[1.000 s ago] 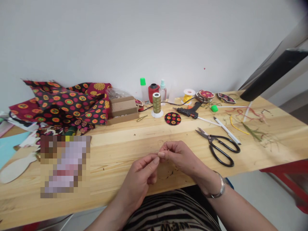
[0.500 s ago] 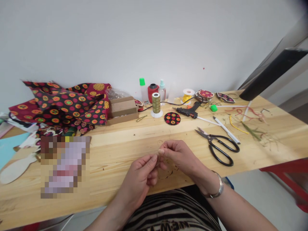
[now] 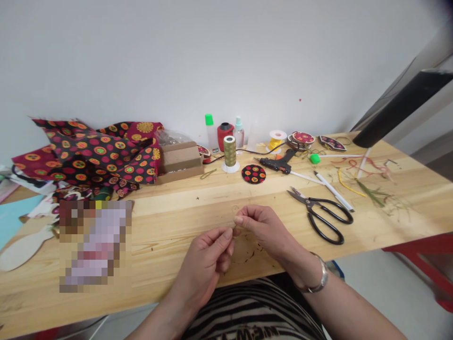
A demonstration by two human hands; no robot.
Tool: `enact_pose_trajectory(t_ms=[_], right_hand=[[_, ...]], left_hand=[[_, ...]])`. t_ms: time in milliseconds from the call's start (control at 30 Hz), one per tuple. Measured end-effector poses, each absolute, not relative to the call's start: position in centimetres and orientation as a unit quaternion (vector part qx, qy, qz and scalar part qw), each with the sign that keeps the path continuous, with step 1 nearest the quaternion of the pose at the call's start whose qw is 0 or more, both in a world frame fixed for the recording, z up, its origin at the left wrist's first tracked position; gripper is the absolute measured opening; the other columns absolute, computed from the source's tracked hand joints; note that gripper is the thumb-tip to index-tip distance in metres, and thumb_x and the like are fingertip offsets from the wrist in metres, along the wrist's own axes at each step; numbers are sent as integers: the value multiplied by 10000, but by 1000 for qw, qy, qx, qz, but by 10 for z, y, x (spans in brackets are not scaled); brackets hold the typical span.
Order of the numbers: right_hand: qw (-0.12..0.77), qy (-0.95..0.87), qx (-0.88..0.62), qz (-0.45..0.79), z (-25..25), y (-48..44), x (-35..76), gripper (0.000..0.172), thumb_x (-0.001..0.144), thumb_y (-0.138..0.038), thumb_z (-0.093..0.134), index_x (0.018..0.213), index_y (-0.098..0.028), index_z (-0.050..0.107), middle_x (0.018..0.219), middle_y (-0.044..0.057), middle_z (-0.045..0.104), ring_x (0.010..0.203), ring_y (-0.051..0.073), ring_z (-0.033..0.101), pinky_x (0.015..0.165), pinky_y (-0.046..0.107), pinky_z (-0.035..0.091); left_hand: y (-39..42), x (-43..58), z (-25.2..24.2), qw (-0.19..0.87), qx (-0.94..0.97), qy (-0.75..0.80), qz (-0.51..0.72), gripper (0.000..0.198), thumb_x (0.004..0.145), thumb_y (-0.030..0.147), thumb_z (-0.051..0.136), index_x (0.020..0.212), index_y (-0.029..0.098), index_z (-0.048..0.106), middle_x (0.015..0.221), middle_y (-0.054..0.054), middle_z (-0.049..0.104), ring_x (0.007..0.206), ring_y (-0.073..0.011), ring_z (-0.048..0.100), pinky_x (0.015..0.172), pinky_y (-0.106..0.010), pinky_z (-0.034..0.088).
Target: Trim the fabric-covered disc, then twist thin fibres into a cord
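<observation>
Above the table's front part, my left hand point(image 3: 212, 248) is closed, its thumb and index finger pinched together. My right hand point(image 3: 258, 224) pinches just beside it, fingertips almost meeting the left ones. What lies between the fingertips is too small to make out; it seems thin. Right of the hands rest black-handled scissors point(image 3: 320, 215), blades slightly apart. Beyond them on the wood are a round patterned fabric disc point(image 3: 253, 174), an olive thread spool point(image 3: 230, 153) standing upright, and a black glue gun point(image 3: 278, 163) with a white glue stick in its back.
Patterned cloth point(image 3: 102, 151) is heaped at the left beside a cardboard box point(image 3: 180, 160). A wooden paddle shape point(image 3: 26, 250) lies front left. A white pen point(image 3: 333, 191) and loose cords point(image 3: 375, 191) are on the right. A black tube point(image 3: 399, 111) leans at the back right.
The two hands have drawn very slightly apart at the fingertips, and the right fingers have closed a little. The things on the table lie as before.
</observation>
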State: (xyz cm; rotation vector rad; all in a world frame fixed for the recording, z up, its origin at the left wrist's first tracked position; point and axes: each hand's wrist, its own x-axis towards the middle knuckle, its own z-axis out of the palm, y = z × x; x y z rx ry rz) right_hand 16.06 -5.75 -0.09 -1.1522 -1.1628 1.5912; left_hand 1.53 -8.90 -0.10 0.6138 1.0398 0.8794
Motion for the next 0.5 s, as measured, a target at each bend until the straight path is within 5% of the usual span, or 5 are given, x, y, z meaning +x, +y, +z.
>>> enact_pose_trajectory(t_ms=[267,500], right_hand=[[416,-477,-473,612,-5,-59,159,213,727,-304,614,593,-150,552,548,-41,506,535,83,424,545,219,335],[460,-466,-507,561,-9,-58,165,293,802,-399,531,813,-157,697,731,17,631,659,119,521,642,248,388]], left_hand=[[-87,18,0,720,285,492,399,218,684,335,709,701,123,666,494,64,399,429,-30,256,387,-167,167],[-87,18,2,712,273,494,417,198,660,309,727,690,123,668,480,64,415,407,-24,276,384,-165,174]])
